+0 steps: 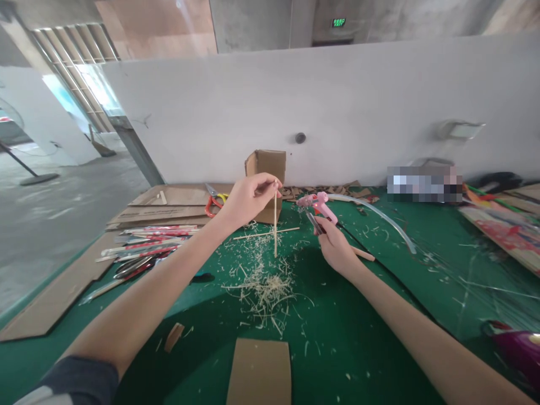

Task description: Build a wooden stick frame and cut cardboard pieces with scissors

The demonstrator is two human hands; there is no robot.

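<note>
My left hand [258, 194] pinches the top end of a thin wooden stick [275, 225], which hangs upright over the table. Behind it, another thin stick [248, 236] lies crosswise on the green surface. My right hand [333, 242] is closed around a knife-like tool [314, 221], its blade pointing up and left. Just beyond that hand is a pink glue gun [323, 207]. A pile of pale wood shavings [270, 289] lies below the held stick. At the near edge rests a cardboard piece [259, 371].
Wrapped sticks [147, 242], cardboard sheets [63, 287] and orange-handled scissors [214, 205] are on the left. An upright cardboard piece [272, 163] stands at the back. A clear tube [388, 216] curves across the right, and a purple object [521, 349] sits near the right edge.
</note>
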